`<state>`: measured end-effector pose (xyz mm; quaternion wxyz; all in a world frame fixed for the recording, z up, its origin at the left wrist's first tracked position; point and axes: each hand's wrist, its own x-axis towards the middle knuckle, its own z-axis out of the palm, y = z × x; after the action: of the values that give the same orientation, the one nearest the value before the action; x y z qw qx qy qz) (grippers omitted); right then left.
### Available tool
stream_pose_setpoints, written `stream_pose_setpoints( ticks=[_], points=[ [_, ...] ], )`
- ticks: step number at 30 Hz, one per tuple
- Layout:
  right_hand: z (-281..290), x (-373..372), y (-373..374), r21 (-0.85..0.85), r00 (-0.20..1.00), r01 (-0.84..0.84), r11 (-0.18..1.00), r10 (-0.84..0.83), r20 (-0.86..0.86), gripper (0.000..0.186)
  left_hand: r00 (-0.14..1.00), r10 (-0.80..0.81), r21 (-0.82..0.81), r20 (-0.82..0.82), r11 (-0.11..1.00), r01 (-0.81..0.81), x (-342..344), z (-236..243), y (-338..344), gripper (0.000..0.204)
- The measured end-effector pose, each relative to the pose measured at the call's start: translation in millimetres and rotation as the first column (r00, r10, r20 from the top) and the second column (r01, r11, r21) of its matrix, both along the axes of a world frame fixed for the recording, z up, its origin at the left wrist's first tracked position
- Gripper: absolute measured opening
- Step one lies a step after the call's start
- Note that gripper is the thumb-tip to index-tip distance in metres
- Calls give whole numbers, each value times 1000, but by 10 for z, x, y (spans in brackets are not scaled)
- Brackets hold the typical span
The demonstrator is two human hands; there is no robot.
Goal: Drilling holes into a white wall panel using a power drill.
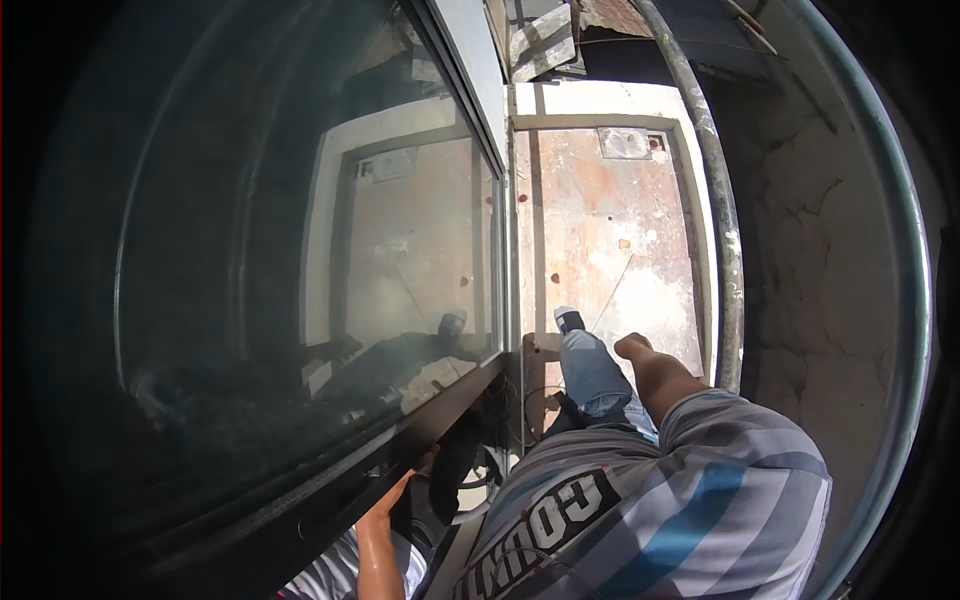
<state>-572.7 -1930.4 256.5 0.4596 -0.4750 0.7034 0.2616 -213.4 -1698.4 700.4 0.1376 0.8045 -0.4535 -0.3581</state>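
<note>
The right hand (pixel 632 346) hangs near four o'clock beside one jeans leg (pixel 592 372); I cannot tell its grip. The left is out of view. One dark glass panel (pixel 240 250) fills nine o'clock, another person's single forearm (pixel 377 545) near its frame (pixel 432 422) at seven; two pipes (pixel 733 290) curve at three.

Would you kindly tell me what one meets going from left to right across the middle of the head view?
Dark reflective glass pane, black-and-white footwear on one foot, the person's right hand, right side of the white curb, paint-flecked pole, cracked grey surface, blue-green curved rail.
</note>
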Motion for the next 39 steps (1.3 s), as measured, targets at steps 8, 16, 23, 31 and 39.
stream_pose_setpoints(
  ticks=[8,16,23,31,39],
  points=[
    [-935,-392,-1304,-30,966,-225,974,227,123,46,653,-433,360,621,898,253,104,-366,1028,50],
    [810,764,-3378,-59,945,6,998,13,328,54,919,369,376,138,839,-393,10,-1242,-912,49],
    [329,1310,-5193,-373,896,-205,905,327,300,56,931,362,383,-41,866,-320,6,-1956,-2866,48],
    [-355,323,-6642,-193,962,259,946,-235,141,49,922,368,456,-121,846,-277,-22,-2419,-4756,48],
    [-1408,-413,-7192,-16,996,-32,999,33,78,43,887,458,511,-62,777,-366,-243,-2595,-6250,49]
  ],
)
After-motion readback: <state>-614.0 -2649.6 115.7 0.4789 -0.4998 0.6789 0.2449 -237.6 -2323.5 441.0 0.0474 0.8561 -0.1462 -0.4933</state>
